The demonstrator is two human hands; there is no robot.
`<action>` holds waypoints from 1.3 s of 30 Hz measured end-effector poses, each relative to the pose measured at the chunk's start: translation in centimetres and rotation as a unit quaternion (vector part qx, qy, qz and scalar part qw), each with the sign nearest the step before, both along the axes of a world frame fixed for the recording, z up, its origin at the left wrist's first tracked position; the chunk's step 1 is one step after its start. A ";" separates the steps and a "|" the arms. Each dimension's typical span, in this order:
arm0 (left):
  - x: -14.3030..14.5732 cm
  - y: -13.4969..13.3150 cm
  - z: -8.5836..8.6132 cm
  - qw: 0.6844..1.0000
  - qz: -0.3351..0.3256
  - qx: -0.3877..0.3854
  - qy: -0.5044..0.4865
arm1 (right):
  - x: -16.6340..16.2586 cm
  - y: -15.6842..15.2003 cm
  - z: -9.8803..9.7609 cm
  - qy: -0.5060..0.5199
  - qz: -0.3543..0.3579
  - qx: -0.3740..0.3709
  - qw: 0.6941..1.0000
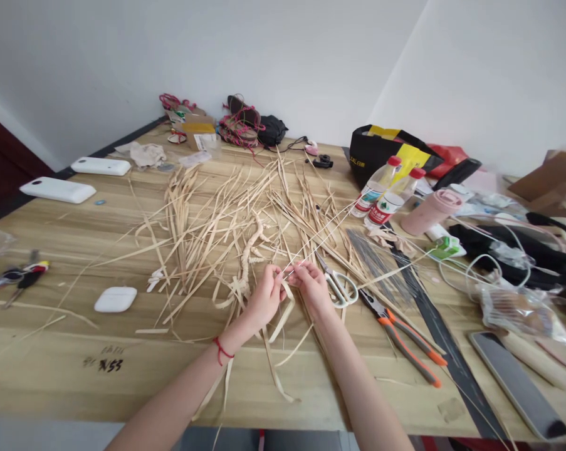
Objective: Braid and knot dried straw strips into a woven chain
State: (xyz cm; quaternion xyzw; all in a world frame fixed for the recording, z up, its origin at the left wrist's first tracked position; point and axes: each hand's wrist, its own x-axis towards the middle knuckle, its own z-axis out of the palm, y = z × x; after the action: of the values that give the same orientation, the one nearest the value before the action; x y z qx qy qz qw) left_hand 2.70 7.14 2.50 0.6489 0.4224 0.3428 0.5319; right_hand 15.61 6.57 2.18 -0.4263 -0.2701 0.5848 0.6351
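My left hand (264, 297), with a red string round its wrist, and my right hand (312, 288) meet above a heap of pale dried straw strips (207, 232) on the wooden table (76, 363). Both hands pinch thin white strands (320, 235) that stretch away to the upper right. A braided straw piece (249, 250) lies just beyond my left hand. White-handled scissors (339, 288) lie right beside my right hand.
Orange-handled pliers (405, 341), a dark flat strip (433, 319) and a phone (518, 382) lie to the right. Two bottles (381, 194), a pink cup (430, 210), a black bag (386, 150) and cables stand farther back. A white earbud case (116, 299) and small pliers (17, 275) lie left.
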 end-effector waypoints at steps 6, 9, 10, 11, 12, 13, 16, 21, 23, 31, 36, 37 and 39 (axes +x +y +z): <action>0.3 -0.1 -0.2 1.000 0.018 0.000 -0.003 | -0.1 0.2 -0.3 0.006 0.006 -0.005 1.000; 0.4 -0.2 -0.4 1.000 0.007 -0.003 -0.005 | -0.1 0.3 -0.4 -0.016 -0.008 0.004 1.000; 0.4 -0.2 -0.4 1.000 -0.001 -0.004 -0.004 | -0.1 0.3 -0.4 -0.025 -0.011 0.010 1.000; 0.3 -0.1 -0.4 1.000 -0.009 -0.006 -0.003 | -0.1 0.2 -0.3 -0.034 -0.011 0.016 0.999; 0.3 -0.1 -0.4 1.000 -0.015 -0.007 -0.002 | -0.1 0.1 -0.3 -0.041 -0.005 0.021 0.999; 0.3 0.0 -0.3 1.000 -0.019 -0.007 0.001 | -0.1 0.0 -0.2 -0.048 0.003 0.024 0.999; 0.0 0.2 -0.2 1.000 -0.009 -0.006 0.003 | 0.0 -0.3 0.2 -0.067 0.042 0.032 0.996; -0.2 0.8 -0.1 0.999 -0.016 -0.031 -0.001 | 0.3 -0.3 0.4 -0.095 0.094 0.065 0.989; -0.3 1.0 0.0 0.999 -0.024 -0.047 0.000 | 0.6 -0.3 0.4 -0.103 0.104 0.075 0.986; -2.0 2.6 1.1 0.991 -0.075 -0.108 0.006 | 1.4 -0.3 0.3 -0.100 0.160 0.056 0.980; -2.2 2.9 0.4 0.986 -0.063 -0.154 -0.022 | 1.4 -0.4 0.3 -0.069 0.176 0.018 0.982; -2.2 2.9 0.3 0.985 -0.057 -0.158 -0.026 | 1.3 -0.5 0.3 -0.066 0.176 0.008 0.982; -2.1 2.9 0.2 0.985 -0.049 -0.160 -0.030 | 1.2 -0.5 0.4 -0.063 0.178 -0.009 0.982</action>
State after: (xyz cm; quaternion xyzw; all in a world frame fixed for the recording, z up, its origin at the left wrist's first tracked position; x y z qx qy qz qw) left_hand 0.58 10.05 2.67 0.5647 0.4235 0.2630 0.6577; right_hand 16.83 6.03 2.54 -0.4130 -0.3760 0.6627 0.4989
